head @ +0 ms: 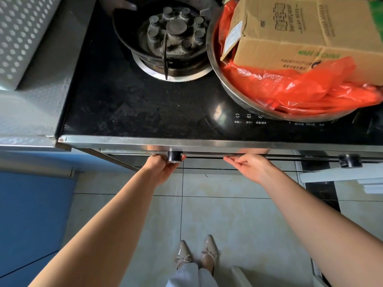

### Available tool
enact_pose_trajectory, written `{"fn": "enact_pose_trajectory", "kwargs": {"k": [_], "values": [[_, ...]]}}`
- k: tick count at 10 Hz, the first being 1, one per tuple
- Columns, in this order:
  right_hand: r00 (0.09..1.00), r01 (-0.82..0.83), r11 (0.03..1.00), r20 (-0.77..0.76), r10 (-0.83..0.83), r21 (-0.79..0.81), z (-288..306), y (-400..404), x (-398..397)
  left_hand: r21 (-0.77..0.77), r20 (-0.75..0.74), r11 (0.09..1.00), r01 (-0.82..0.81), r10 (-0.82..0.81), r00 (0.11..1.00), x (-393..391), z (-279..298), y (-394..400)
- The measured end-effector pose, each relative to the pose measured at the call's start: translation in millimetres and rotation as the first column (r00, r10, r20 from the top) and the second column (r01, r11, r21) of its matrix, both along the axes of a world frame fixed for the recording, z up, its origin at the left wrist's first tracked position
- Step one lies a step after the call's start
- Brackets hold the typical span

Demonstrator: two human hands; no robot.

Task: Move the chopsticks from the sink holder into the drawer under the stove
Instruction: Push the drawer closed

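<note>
Here both hands [165, 168] [251, 167] grip stove [145, 108] front edge; chopsticks unseen.

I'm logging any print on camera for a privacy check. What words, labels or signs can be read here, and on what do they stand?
"MADE IN CHINA", green print, on the cardboard box in the steel basin.
Other print on the box, including a white sticker: too blurred to read.
Three icons with small Chinese captions on the stove's black glass control panel: too small to read surely.
More captions further right on that panel: unreadable.

Left hand [163, 168] under black knob [173, 156], right hand [251, 166] fingertips at stove [128, 104] front edge — both arms extended.
</note>
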State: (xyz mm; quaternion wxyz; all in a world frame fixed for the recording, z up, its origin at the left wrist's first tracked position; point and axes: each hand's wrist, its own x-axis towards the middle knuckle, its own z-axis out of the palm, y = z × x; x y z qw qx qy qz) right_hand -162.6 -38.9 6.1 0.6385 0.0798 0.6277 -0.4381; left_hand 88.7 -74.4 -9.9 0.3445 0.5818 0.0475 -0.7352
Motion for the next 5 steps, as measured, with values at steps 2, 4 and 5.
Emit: {"fn": "enact_pose_trajectory", "kwargs": {"k": [2, 4, 5], "values": [[1.0, 0.003, 0.999, -0.025, -0.004, -0.036, 4.2, 3.7, 10.4, -0.042, 0.041, 0.998, 0.043, -0.041, 0.998, 8.1, -1.7, 8.4], [0.993, 0.076, 0.997, -0.093, -0.078, -0.025, 15.1, 16.9, 15.2, -0.131, 0.119, 0.988, 0.08, -0.065, 0.991, 26.0, 9.1, 26.7], [0.986, 0.03, 0.999, -0.162, -0.027, 0.012, 29.3, 31.4, 16.4, -0.155, 0.185, 0.979, 0.132, -0.103, 0.977, 26.4, 24.9, 33.5]]}}
